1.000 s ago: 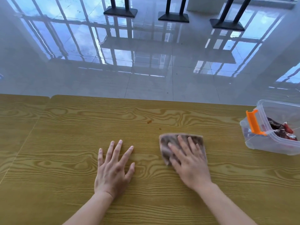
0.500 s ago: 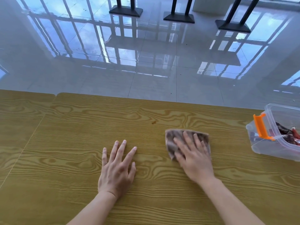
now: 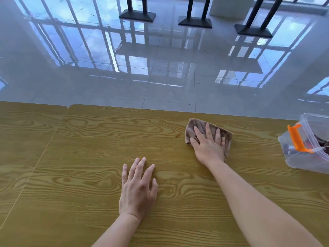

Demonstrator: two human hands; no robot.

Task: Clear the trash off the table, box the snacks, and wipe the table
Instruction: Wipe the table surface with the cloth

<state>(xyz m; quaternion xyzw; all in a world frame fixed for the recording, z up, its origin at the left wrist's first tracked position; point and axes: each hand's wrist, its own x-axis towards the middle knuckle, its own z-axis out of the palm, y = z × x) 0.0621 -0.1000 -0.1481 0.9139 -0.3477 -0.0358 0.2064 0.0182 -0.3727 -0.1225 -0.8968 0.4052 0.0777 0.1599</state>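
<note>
My right hand lies flat with straight fingers on a brown cloth, pressing it onto the wooden table near the far edge. A small brown spot sits just left of the cloth. My left hand rests flat on the table nearer to me, fingers spread, holding nothing. At the right edge stands a clear plastic box with an orange latch; dark and red snack packets show inside it.
A seam runs between this table and a second tabletop on the left. Beyond the far edge is a glossy tiled floor with black table bases at the top.
My right hand has pushed the cloth away from me, toward the far edge and a little to the right. My left hand has stayed flat in about the same place.
</note>
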